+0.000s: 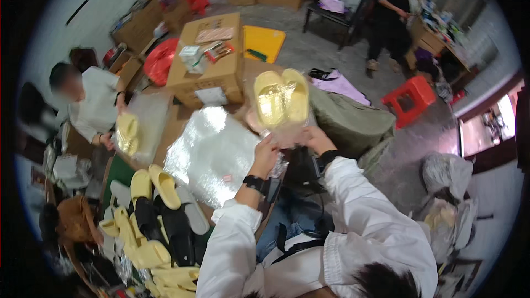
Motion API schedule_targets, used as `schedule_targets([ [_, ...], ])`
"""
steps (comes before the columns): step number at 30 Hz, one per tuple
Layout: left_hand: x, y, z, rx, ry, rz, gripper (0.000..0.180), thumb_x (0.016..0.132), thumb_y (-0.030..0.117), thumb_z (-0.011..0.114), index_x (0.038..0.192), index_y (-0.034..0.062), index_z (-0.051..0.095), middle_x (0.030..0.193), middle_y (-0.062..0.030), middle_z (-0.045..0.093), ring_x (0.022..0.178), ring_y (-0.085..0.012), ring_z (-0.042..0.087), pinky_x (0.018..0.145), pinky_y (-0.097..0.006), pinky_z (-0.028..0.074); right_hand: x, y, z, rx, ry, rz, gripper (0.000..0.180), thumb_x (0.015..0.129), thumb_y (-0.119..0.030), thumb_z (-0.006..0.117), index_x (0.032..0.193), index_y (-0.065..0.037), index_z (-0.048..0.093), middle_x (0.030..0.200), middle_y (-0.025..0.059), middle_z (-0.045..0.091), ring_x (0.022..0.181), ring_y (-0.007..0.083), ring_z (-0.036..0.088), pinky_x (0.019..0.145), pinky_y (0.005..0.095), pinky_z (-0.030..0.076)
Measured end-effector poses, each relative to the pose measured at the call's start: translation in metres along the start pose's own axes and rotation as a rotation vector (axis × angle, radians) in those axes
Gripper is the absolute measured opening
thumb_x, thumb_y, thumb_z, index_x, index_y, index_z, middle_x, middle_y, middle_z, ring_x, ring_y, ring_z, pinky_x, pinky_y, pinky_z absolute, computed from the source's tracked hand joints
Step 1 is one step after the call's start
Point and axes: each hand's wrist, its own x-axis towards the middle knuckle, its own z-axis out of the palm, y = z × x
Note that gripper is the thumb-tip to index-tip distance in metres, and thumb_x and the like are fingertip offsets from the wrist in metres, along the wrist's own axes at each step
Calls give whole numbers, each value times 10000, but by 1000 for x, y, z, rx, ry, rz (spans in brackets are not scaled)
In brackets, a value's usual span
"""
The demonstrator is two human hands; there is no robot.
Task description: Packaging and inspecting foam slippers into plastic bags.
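Note:
A clear plastic bag [288,139] with a pair of pale yellow slippers [269,98] inside is stretched out in front of me. My left hand [266,154] pinches the bag's near edge on the left. On the right, my right hand [318,140] grips the same edge, fingers closed. The slippers lie side by side beyond my hands. Left of the bag, a stack of shiny clear plastic bags [212,152] covers the table. Nearer on the left is a heap of loose slippers, with yellow ones [164,186], black ones [179,237] and grey ones [193,215].
A cardboard box [212,27] carrying small packages stands beyond the bags. At left a co-worker [91,105] handles yellow slippers [127,132] and plastic; another person [77,223] is lower left. A green-grey cloth [353,124] lies right, near a red stool [408,99]. Someone [393,22] sits far right.

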Motion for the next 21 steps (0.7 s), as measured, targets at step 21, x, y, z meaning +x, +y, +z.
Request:
schedule_targets([
  [21, -39, 59, 205, -56, -458, -75, 396, 784, -97, 449, 1163, -22, 534, 1217, -125, 527, 881, -140, 597, 708, -215, 474, -112, -98, -214, 1008, 110, -57, 233, 896, -250, 427, 795, -61, 521, 563, 8, 442, 464, 108, 438, 396, 237, 378],
])
